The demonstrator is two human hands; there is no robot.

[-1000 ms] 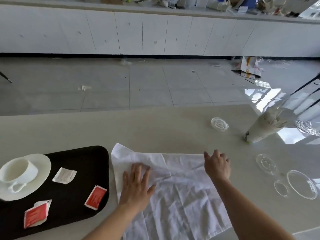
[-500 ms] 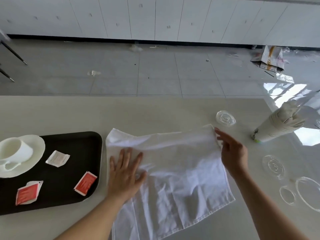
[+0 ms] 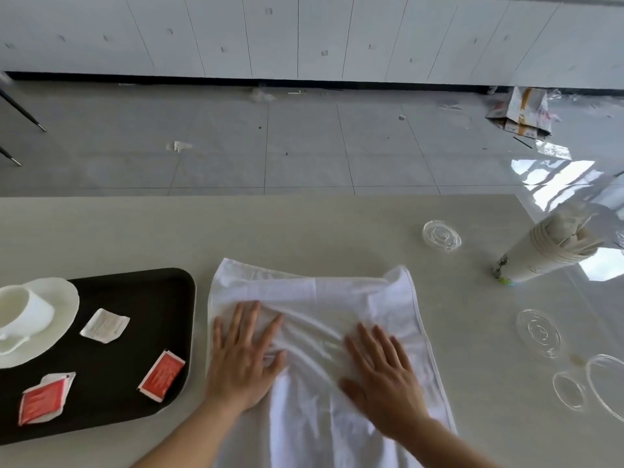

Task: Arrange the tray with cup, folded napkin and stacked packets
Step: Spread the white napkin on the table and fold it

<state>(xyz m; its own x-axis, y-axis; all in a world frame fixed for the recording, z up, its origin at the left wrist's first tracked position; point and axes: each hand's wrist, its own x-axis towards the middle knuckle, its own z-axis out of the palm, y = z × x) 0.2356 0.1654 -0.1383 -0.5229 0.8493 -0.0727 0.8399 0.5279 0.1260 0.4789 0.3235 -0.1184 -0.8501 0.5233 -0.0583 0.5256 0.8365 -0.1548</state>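
A white cloth napkin point(image 3: 314, 292) lies spread and wrinkled on the table, right of a black tray point(image 3: 148, 298). My left hand point(image 3: 244, 356) presses flat on the napkin's left part, fingers apart. My right hand point(image 3: 381, 373) lies flat on its middle, fingers apart too. On the tray stand a white cup point(image 3: 25, 315) on a white saucer point(image 3: 64, 298), a white packet point(image 3: 105, 325) and two red packets point(image 3: 162, 374) point(image 3: 44, 398), all lying apart.
A tilted stack of paper cups point(image 3: 547, 255) stands at the table's right. Clear plastic lids point(image 3: 441, 235) point(image 3: 539, 332) and clear rings point(image 3: 607, 383) lie along the right side. The table's far edge runs across the middle; tiled floor lies beyond.
My right hand has come down from the napkin's far right corner onto its middle. The cloth is now more bunched under both hands. My left hand stays pressed on the left part.
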